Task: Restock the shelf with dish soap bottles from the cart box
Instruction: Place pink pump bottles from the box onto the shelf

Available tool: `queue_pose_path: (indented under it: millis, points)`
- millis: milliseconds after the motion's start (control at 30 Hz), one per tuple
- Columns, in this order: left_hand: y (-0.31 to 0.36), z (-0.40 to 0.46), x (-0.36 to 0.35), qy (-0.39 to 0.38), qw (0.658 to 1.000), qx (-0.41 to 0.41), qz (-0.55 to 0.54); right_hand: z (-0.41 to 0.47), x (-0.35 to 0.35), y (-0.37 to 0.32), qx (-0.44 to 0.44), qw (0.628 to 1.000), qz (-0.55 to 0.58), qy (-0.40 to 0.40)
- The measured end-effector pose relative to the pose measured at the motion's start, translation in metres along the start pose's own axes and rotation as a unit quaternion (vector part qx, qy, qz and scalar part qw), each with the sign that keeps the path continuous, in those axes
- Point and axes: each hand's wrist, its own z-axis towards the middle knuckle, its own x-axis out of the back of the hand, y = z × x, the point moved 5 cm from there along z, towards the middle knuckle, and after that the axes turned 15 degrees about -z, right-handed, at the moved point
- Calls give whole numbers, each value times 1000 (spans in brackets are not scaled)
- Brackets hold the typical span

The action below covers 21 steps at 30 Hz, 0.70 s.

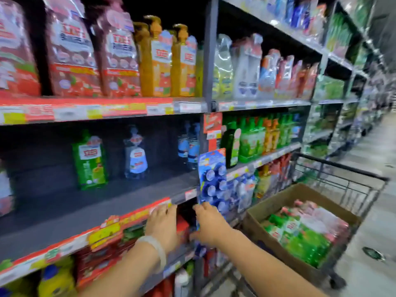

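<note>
- Setting: a store aisle runs from the lower centre toward the upper right of the frame, with dark metal shelving along its left side and pale floor (372, 211) at the right edge.
- The shelf (90, 211) in the middle left is a dark board, mostly bare; its front edge carries a red price strip.
- On that shelf stand a green dish soap bottle (90, 161), a clear bottle with a blue label (136, 155) and two more blue-label bottles (189, 146) at the upright post.
- The upper shelf holds red refill pouches (72, 56) and orange pump bottles (158, 61).
- The left hand (162, 224), with a pale bangle at the wrist, lies with straight fingers on the shelf's front edge.
- The right hand (210, 224) is open, fingers spread, touching a hanging blue blister pack (212, 179).
- The cart (342, 181) stands at lower right; its cardboard box (272, 202) holds green and pink dish soap packs (304, 234).
</note>
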Motion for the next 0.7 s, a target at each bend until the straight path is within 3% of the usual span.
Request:
queue_pose_path:
  millis: [167,400,567,700]
  points:
    - [134,35,-65,-70,990,-126,-3,-47,-1,141,-127,992,-9,-19]
    - [254,73,-158,-165,963,-210,-24,-92,-26,285,-266,964,-4,-29]
    - [312,118,-235,-222,948,-225,-41,-79,-59,377,-312,947,-4,-74]
    - [338,161,-292,-300,934,-189,-43,-44,-81,445,-323,939,-4,-121]
